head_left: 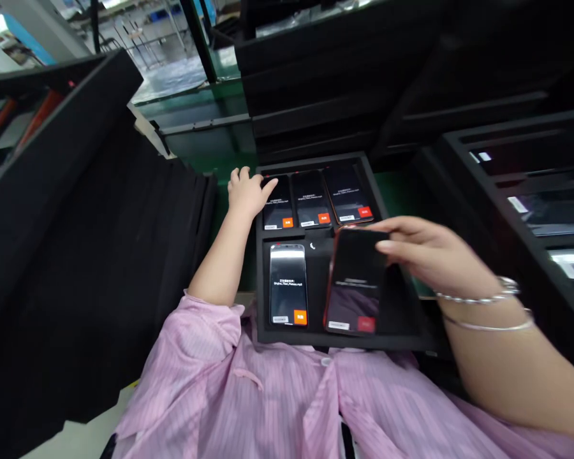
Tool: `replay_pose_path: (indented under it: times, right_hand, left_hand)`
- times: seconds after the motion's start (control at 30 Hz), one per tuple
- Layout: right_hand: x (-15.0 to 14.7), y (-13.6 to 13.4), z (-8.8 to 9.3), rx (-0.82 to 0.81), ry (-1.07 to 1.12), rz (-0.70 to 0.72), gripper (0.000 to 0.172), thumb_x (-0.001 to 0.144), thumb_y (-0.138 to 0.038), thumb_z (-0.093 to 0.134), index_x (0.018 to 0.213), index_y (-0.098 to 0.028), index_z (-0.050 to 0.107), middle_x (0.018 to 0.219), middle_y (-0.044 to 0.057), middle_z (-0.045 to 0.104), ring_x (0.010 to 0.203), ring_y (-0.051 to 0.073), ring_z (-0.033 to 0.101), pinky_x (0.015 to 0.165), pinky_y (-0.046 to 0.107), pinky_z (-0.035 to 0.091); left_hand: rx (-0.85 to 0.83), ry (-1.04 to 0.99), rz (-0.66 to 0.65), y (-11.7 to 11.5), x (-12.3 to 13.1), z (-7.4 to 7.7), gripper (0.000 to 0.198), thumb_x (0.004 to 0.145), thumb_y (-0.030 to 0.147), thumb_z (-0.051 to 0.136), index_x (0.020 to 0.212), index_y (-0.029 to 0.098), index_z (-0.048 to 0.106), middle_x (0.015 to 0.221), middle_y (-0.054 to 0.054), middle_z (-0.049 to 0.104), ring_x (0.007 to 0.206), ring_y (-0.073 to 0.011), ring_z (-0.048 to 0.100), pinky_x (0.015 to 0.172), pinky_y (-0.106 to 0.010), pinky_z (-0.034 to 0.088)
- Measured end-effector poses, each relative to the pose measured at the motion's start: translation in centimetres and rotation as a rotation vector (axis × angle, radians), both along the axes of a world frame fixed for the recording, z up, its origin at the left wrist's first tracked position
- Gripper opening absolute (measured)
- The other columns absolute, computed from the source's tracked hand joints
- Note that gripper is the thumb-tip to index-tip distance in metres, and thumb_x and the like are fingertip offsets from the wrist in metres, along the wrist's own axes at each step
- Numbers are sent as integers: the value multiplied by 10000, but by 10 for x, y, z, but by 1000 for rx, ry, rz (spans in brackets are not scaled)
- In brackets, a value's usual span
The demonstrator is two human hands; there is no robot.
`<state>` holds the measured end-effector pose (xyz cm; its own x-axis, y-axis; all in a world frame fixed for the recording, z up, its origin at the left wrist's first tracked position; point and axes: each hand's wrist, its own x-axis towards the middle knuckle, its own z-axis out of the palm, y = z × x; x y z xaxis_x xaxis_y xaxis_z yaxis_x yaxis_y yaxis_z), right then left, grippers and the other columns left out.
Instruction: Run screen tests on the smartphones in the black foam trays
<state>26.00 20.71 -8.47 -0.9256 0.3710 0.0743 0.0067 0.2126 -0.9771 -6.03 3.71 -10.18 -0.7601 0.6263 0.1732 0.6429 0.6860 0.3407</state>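
Nearest the camera: a pink striped garment [249, 408] is seen across the bottom of the view, with a flat black panel [67, 255] standing tilted at the left.

Right hand: the right hand [430, 255], with two thin bracelets [483, 309] worn at the wrist, is closed by thumb and fingers on the upper edge of a red-edged phone [354, 280].

Held phone: it is kept tilted over the middle and right cells of the tray's near row; faint text and a red button are shown on its dark screen. Whether its lower end touches the tray cannot be told.

Tray: a black foam tray [263, 287] with two rows of cells is laid just beyond the garment.

Near row: one lit phone [287, 284] is lodged flat in the left cell, an orange button at its lower corner.

Far row: three phones [310, 197] are lodged side by side, each with an orange or red button.

Left hand: the left hand [246, 191] is rested open, fingers spread, on the tray's far left corner; nothing is grasped, and the thumb is laid against the leftmost far phone.

Right side: another dark tray [530, 185] with glossy contents is set well apart.

Farthest: stacked black trays [325, 83] are piled behind, and green flooring [191, 95] is visible beyond.
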Motion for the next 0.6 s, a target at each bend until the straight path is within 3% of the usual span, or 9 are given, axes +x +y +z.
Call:
replay_pose_path:
  times: [0.07,0.1,0.17,0.23,0.33,0.4,0.43,0.5,0.6]
  right_hand:
    - [-19,-5,-8,-103,-194,127,348,852,-479,758,1073,-214,714,705,14,692,600,188,681,552,312,589]
    - [-27,-7,-9,-71,-258,179,373,863,-502,727,1088,-205,707,671,-1,667,600,188,676,571,327,598]
    - [-42,-4,-6,136,-308,237,357,881,-519,674,1051,-208,717,674,0,664,628,193,674,606,345,592]
    - [-58,6,1,426,-280,174,329,877,-517,667,992,-216,734,761,32,706,694,208,679,639,356,566]
    - [-92,32,6,619,-189,-61,355,878,-518,683,1045,-208,732,876,69,736,741,221,670,686,373,546]
    - [-119,51,3,631,-184,-170,346,922,-492,648,1091,-199,721,948,90,748,813,237,685,754,383,557]
    - [-132,60,-1,667,-213,-202,328,952,-469,614,1095,-194,721,987,104,751,867,251,692,798,393,558]
    - [-153,74,-11,767,-297,-220,329,999,-428,553,1113,-172,726,1061,136,748,973,283,691,883,414,545]
    - [-172,82,-24,852,-358,-212,374,1026,-406,519,1155,-121,723,1148,179,730,1109,324,658,993,440,504]
  left_hand:
    - [-45,-46,-5,8,-14,-6,490,920,598,654,1191,198,732,1611,-184,412,1570,-495,149,1240,-732,135]
    - [-56,-85,-9,10,-19,-8,530,896,630,672,1202,201,723,1638,-185,372,1583,-505,92,1240,-745,96]
    - [-52,-180,-5,14,-25,-8,597,852,673,706,1200,187,704,1646,-202,344,1589,-522,35,1239,-749,93]
    - [-3,-229,-23,14,-28,-4,597,821,637,762,1166,157,678,1609,-226,375,1591,-517,38,1256,-712,135]
    - [218,-215,-164,0,-21,10,533,835,451,799,1228,160,588,1494,-206,497,1533,-413,332,1259,-586,296]
    - [396,-286,-320,-21,-4,23,542,901,364,724,1359,211,476,1333,-135,621,1240,-271,640,1106,-470,512]
    - [450,-350,-397,-34,8,31,548,938,347,675,1411,241,419,1218,-89,671,1040,-208,709,968,-401,590]
    - [524,-314,-471,-63,35,47,442,946,300,676,1346,263,491,1038,-20,691,828,-138,704,795,-288,610]
    - [913,-88,-295,-102,65,70,594,771,330,877,1284,360,578,1153,30,676,855,-131,709,744,-243,615]
